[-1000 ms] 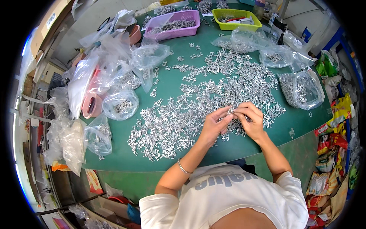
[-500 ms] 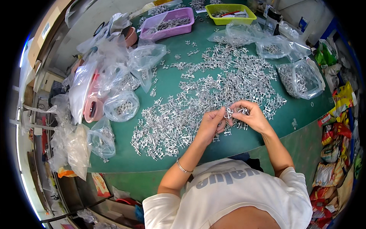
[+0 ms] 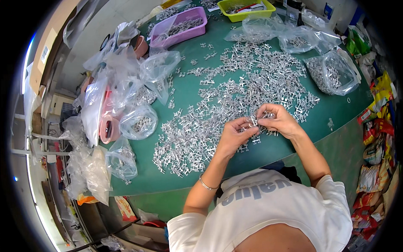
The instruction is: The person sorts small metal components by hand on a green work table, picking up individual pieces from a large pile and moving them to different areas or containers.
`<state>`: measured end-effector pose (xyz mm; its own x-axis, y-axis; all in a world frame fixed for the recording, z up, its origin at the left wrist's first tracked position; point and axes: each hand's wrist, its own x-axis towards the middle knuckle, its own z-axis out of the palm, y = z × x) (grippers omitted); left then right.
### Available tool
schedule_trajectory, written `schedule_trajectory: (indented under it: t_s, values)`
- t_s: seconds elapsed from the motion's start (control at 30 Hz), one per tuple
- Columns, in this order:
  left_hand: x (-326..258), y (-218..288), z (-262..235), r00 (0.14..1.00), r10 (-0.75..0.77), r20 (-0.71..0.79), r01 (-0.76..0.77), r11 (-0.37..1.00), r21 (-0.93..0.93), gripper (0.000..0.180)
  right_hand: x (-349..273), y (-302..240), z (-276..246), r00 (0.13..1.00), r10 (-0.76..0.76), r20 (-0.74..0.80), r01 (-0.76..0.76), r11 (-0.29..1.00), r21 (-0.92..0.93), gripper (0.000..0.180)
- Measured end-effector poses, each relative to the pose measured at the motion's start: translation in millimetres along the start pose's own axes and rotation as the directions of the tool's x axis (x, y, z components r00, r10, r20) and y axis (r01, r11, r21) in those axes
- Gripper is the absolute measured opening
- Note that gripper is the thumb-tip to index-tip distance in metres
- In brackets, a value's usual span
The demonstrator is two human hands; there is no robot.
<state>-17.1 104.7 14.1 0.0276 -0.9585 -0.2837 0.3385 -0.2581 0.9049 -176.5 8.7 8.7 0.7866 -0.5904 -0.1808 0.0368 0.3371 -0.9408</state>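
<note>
Spread over the green table is a broad heap of small silvery metal parts (image 3: 197, 126), many shaped like an H with forked ends. Above the heap's near right edge my two hands almost meet. My left hand (image 3: 235, 136) is closed, thumb and fingertips pinching near a small metal part (image 3: 253, 120) between the hands. My right hand (image 3: 279, 122) is curled round several of the same metal parts (image 3: 269, 114), which show between its thumb and fingers. Which hand bears the part in the middle is hard to make out. A bangle circles my left wrist.
Clear bags of metal parts (image 3: 138, 122) crowd the left side, beside a pink tape-like ring (image 3: 109, 129). A purple tray (image 3: 201, 30) and a yellow-green tray (image 3: 247, 16) stand at the back. Another filled bag (image 3: 331, 73) lies right. Colourful packets (image 3: 373, 151) line the right side.
The view has shifted slightly, so the table sits a little differently in it. My left thumb has moved across the left fingertips; both hands stay close together over the heap.
</note>
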Motion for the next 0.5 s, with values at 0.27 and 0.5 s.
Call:
schedule_trajectory:
  t_s: [0.27,0.5]
  values:
    - [-3,0,10,0.965,0.212,-0.153,-0.158,0.939,0.306,0.011,0,6,12,0.984,-0.095,-0.148,0.121,0.975,0.185,0.009]
    - [-11,9,5,1.0,-0.03,-0.007,0.029,0.996,-0.087,0.018,1,2,3,0.997,0.071,0.023,-0.074,0.912,0.403,0.017]
